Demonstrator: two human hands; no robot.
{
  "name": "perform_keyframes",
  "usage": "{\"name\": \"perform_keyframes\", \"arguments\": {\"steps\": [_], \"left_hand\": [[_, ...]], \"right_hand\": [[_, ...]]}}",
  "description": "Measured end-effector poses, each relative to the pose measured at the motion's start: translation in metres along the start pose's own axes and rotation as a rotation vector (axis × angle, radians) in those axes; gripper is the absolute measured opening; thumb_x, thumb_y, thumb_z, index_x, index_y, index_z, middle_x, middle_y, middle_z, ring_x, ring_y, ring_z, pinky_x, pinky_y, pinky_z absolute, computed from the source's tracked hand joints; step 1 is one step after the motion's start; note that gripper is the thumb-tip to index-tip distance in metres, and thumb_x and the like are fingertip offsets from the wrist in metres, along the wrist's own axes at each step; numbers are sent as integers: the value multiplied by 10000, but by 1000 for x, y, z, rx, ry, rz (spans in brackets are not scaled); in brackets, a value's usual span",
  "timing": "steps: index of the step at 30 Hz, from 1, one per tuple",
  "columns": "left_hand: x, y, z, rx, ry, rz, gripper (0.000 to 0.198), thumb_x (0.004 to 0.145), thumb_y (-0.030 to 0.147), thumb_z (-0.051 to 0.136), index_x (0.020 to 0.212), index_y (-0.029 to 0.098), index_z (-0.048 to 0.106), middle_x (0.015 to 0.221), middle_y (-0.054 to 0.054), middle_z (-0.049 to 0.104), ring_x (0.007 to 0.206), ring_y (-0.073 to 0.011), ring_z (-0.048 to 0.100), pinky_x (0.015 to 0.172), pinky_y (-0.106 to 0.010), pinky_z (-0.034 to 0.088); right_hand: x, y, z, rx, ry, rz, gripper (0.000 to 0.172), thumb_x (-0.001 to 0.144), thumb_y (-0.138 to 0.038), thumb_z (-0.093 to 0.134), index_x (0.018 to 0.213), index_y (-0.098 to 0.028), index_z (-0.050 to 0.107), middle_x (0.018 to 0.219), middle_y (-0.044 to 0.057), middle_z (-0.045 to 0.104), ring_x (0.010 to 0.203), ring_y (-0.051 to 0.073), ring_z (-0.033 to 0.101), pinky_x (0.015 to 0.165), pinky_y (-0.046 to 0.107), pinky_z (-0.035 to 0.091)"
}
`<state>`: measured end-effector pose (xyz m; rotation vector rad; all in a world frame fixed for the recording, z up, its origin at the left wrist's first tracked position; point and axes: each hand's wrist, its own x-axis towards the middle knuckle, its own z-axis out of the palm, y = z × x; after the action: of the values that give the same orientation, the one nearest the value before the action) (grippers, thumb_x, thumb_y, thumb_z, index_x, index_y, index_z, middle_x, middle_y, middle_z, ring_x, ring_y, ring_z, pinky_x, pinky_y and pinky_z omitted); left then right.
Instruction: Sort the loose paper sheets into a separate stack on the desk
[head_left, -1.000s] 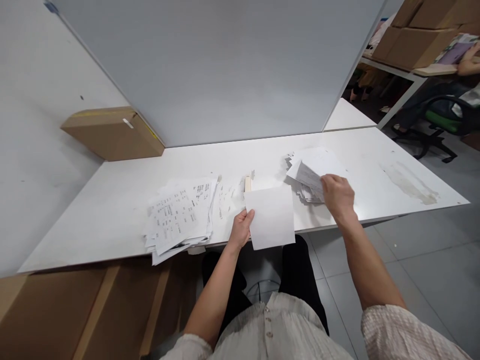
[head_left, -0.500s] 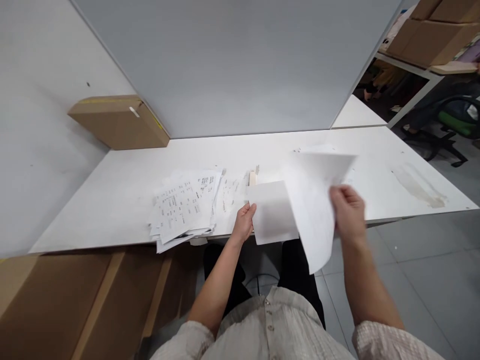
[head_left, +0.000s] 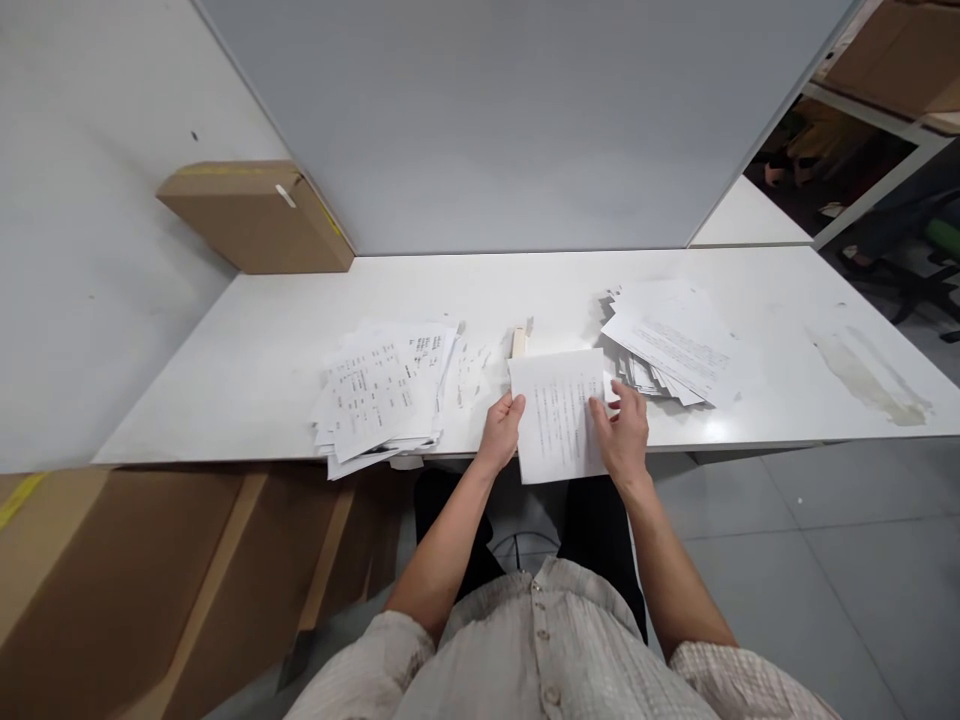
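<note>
A printed sheet of paper (head_left: 559,420), perhaps with more sheets under it, is held up over the desk's front edge. My left hand (head_left: 501,432) pinches its left edge, thumb on top. At the right edge is my right hand (head_left: 622,430), its thumb over the paper's margin and its fingers apart, not closed on it. To the left lies a messy pile of printed papers (head_left: 375,390). Another loose paper pile (head_left: 675,340) lies beyond my right hand. Just behind the held sheet, a small pale block-like object (head_left: 519,342) is partly covered by it.
The white desk (head_left: 292,300) backs onto a grey panel (head_left: 510,130). A cardboard box (head_left: 255,220) leans at its back left corner. Large cardboard boxes (head_left: 112,570) stand below the left front edge. A chair and shelving are at the far right.
The sheet my right hand was swinging aside is no longer in it. That hand has come left to the held paper, which now shows print. The right pile is uncovered.
</note>
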<state>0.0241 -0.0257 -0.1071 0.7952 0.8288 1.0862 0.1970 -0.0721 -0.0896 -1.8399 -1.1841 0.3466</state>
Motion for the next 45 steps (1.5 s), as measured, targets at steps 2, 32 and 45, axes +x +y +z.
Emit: {"name": "perform_keyframes", "arguments": {"steps": [2, 32, 45], "left_hand": [[-2, 8, 4, -3, 8, 17, 449, 731, 476, 658, 1036, 147, 652, 968, -80, 701, 973, -235, 623, 868, -352, 483], [-24, 23, -13, 388, 40, -25, 401, 761, 377, 620, 1114, 187, 602, 726, -28, 670, 550, -136, 586, 567, -264, 485], [38, 26, -35, 927, 124, 497, 404, 844, 182, 432, 1229, 222, 548, 1150, -94, 593, 1085, -239, 521, 956, -380, 374]], "right_hand": [[4, -4, -5, 189, -118, 101, 505, 783, -482, 540, 1182, -172, 523, 1142, 139, 574, 895, 209, 575, 762, 359, 474], [-18, 1, -44, 356, -507, 319, 344, 774, -453, 556, 978, -177, 577, 880, 62, 680, 772, 224, 629, 651, 322, 499], [15, -4, -7, 412, -545, 354, 314, 721, -417, 577, 903, -162, 589, 798, 50, 687, 722, 218, 640, 595, 301, 497]]}}
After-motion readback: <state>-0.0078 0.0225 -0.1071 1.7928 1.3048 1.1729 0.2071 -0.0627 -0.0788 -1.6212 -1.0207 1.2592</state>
